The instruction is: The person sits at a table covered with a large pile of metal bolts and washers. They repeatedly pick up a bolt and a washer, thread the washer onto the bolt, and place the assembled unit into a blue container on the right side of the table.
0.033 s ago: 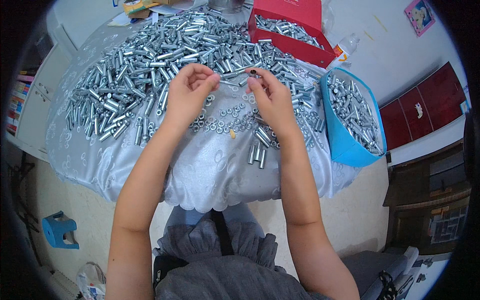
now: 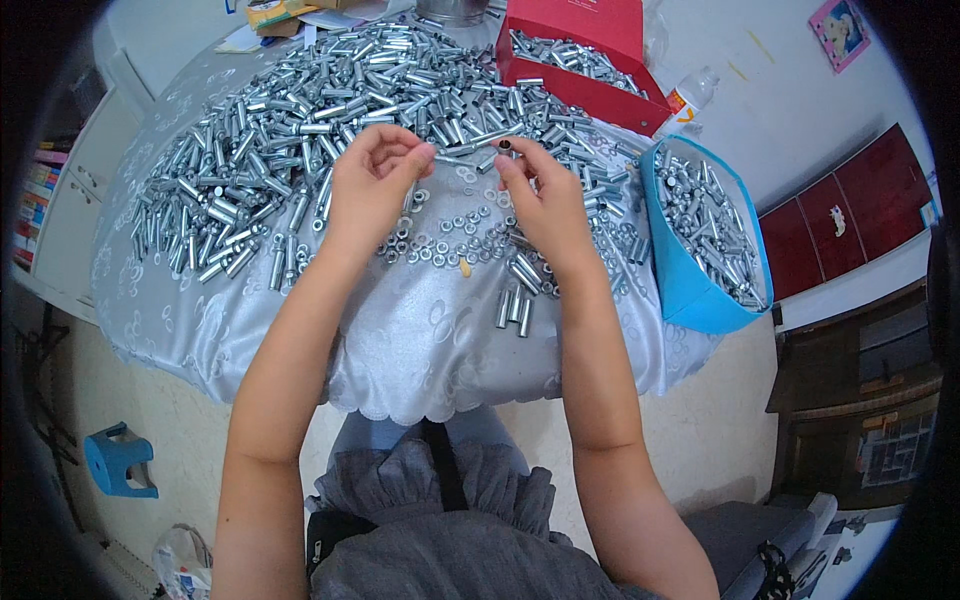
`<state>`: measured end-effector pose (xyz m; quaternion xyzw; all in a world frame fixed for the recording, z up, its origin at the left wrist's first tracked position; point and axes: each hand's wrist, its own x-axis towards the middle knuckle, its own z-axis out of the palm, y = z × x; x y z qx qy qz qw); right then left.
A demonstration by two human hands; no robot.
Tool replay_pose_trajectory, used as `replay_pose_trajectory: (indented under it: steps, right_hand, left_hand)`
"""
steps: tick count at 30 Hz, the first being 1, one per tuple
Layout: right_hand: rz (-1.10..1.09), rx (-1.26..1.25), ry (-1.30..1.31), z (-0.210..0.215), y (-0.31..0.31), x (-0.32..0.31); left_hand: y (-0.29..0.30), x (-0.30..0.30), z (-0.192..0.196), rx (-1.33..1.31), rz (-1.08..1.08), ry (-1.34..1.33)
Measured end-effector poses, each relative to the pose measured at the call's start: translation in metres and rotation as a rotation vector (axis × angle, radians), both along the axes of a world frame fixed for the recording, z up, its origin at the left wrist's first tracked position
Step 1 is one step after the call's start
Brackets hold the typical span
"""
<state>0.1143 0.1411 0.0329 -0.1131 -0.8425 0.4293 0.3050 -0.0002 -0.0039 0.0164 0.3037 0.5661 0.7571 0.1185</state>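
Note:
My right hand point(image 2: 540, 190) pinches a short metal sleeve point(image 2: 505, 148) upright between thumb and index finger, its dark hollow end facing up. Across from it, the fingers of my left hand point(image 2: 375, 185) are curled, thumb against index finger. A thin metal rod shows beside those fingertips; whether they grip it I cannot tell. Below both hands lie several small nuts and washers point(image 2: 440, 248). A large heap of expansion bolts point(image 2: 290, 120) spreads behind and to the left. Near my right wrist, several loose sleeves point(image 2: 514, 308) rest on the cloth.
A blue fabric bin point(image 2: 705, 312) full of bolts stands at the right. Behind it are a red box point(image 2: 640, 108) holding more bolts and a plastic bottle point(image 2: 692, 92). A silvery cloth point(image 2: 400, 350) covers the round table. A blue stool point(image 2: 118, 460) is on the floor.
My left hand has shifted slightly left, away from the right hand. The right hand keeps its pinch on the sleeve almost unmoved.

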Motion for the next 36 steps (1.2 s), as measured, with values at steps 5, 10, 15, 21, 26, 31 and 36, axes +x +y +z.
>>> replay_pose_trajectory:
  steps: [5, 10, 15, 21, 26, 31, 36]
  right_hand:
    - [-0.006, 0.36, -0.035, -0.004, 0.003, 0.0]
    - [0.054, 0.392, -0.046, -0.004, -0.002, 0.0]
    - [0.03, 0.493, 0.062, -0.007, -0.001, 0.0]
    - [0.076, 0.342, -0.013, -0.002, -0.005, 0.002]
    - [0.017, 0.35, 0.028, -0.002, -0.005, 0.001]
    - [0.009, 0.335, 0.056, -0.002, -0.004, 0.0]
    - [-0.015, 0.219, 0.058, 0.0, -0.006, 0.0]
  left_hand:
    - [-0.002, -0.004, 0.002, 0.036, 0.027, 0.021]
    - [0.0, 0.003, 0.001, -0.016, -0.001, 0.069]
    - [-0.002, 0.003, 0.001, -0.125, 0.01, 0.15]
    - [-0.002, 0.003, -0.004, -0.169, -0.046, 0.125]
    - [-0.002, 0.001, -0.005, -0.15, -0.114, 0.032]
    - [0.0, 0.001, -0.006, -0.116, -0.134, 0.059]
    - [-0.001, 0.003, -0.006, -0.188, -0.162, 0.02]
